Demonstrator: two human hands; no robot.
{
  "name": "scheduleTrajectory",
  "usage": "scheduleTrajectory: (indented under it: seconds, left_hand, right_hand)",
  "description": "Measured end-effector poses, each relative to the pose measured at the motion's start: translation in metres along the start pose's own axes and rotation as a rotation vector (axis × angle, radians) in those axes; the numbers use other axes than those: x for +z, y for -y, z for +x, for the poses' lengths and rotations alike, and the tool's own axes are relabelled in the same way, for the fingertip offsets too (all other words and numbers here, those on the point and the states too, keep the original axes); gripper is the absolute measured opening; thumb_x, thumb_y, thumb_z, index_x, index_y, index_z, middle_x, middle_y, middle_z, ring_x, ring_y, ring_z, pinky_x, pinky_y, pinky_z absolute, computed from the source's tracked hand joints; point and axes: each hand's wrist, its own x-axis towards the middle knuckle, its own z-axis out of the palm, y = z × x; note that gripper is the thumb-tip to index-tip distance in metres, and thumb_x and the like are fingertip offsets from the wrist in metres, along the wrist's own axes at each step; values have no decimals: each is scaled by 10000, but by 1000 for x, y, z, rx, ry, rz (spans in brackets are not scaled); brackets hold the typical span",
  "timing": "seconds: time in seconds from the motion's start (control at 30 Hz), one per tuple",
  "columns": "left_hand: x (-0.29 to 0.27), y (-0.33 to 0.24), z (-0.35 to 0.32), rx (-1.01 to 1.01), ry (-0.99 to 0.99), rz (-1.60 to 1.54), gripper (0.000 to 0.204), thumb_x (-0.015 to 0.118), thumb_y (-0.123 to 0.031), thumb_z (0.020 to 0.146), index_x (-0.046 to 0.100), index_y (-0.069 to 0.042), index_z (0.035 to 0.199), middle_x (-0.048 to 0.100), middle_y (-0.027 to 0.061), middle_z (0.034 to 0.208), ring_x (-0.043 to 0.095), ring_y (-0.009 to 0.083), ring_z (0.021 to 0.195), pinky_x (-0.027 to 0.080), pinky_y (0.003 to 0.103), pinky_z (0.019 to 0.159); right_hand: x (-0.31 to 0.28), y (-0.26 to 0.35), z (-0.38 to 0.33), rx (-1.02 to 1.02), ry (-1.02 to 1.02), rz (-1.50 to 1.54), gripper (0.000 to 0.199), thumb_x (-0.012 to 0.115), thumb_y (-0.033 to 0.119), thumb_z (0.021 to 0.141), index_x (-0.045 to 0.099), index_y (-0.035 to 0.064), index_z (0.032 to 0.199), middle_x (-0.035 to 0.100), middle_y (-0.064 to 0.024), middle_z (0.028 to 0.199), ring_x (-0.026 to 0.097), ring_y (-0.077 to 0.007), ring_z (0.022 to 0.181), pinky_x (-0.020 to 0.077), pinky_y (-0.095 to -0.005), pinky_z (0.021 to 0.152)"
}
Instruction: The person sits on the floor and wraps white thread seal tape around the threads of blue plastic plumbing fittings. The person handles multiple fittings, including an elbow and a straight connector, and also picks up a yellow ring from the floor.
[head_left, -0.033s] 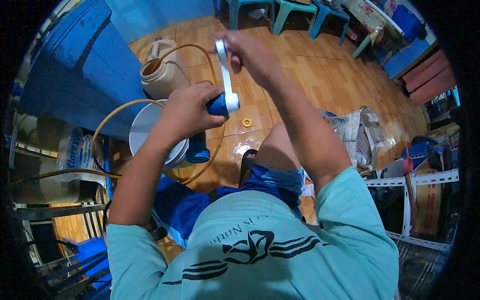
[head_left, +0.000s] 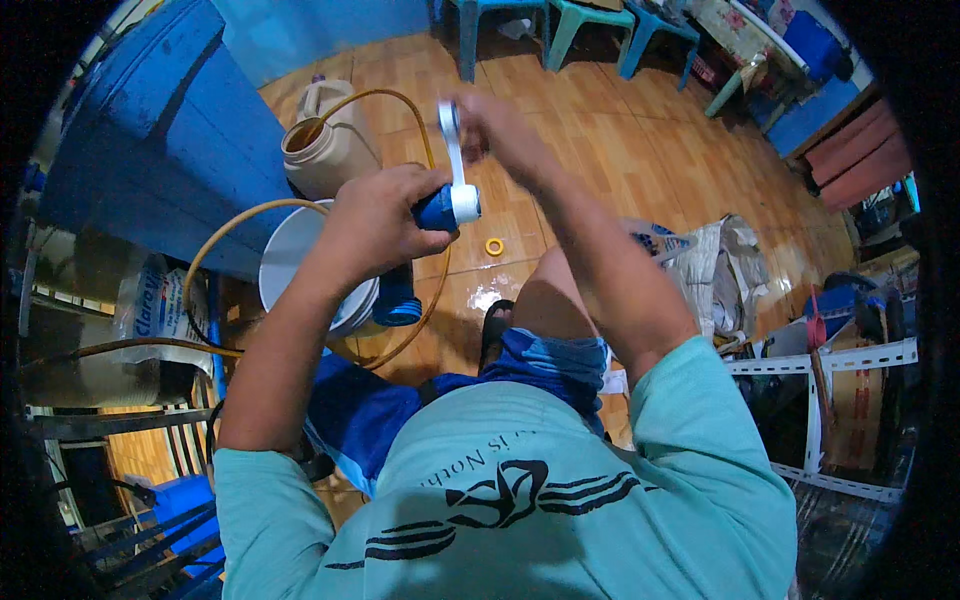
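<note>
My left hand (head_left: 385, 215) is closed around a blue pipe (head_left: 433, 211), whose end points right. White thread seal tape (head_left: 466, 202) is wrapped round that end. From the wrap, a taut white strip runs up to the tape roll (head_left: 448, 120) at the fingers of my right hand (head_left: 490, 130). Those fingers are bent and a little blurred by motion. Below my left hand hangs a blue ribbed pipe end (head_left: 398, 308); my hand hides whether it belongs to the same pipe.
A white bucket (head_left: 290, 255) stands left of my hands, with a beige jug (head_left: 325, 155) behind it. A brown hose (head_left: 235, 220) loops around them. On the tiled floor lies a yellow ring (head_left: 494, 246). A whitish sack (head_left: 725, 270) and a white metal rack (head_left: 840, 358) are at right.
My right hand has come nearer with the tape roll, and the strip between roll and pipe is shorter. My left hand and the pipe hold nearly the same place.
</note>
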Motion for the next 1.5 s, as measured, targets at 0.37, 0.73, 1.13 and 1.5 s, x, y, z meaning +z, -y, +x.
scheduleTrajectory:
  seconds: [0.37, 0.73, 1.13, 1.5]
  left_hand:
    - [-1, 13, 0, -151, 40, 70, 439, 811, -246, 676, 684, -124, 1078, 686, 101, 979, 669, 318, 906, 530, 423, 784]
    - [3, 17, 2, -241, 131, 171, 488, 810, -257, 664, 684, -162, 1125, 676, 82, 989, 661, 308, 913, 531, 418, 790]
    - [13, 47, -8, -165, 16, 115, 470, 821, -267, 663, 681, -157, 1098, 678, 107, 958, 665, 316, 897, 533, 419, 762]
    - [4, 35, -5, -131, 18, 123, 492, 813, -259, 656, 691, -163, 1123, 687, 105, 943, 670, 316, 873, 532, 413, 780]
  right_hand:
    - [36, 76, -24, -158, 30, 121, 302, 544, 219, 966, 601, 45, 1206, 676, -65, 938, 620, -116, 725, 498, -256, 620]
    - [73, 49, -98, -93, 29, 289, 414, 608, 120, 938, 508, 62, 1336, 665, -83, 1072, 645, -132, 918, 552, -293, 730]
    - [86, 18, -107, 19, 23, 106, 402, 514, 179, 982, 485, 43, 1358, 677, -53, 952, 624, -107, 725, 526, -287, 665]
    - [92, -26, -122, 56, -38, 250, 390, 552, 210, 983, 497, 48, 1334, 670, -76, 922, 635, -128, 692, 533, -279, 607]
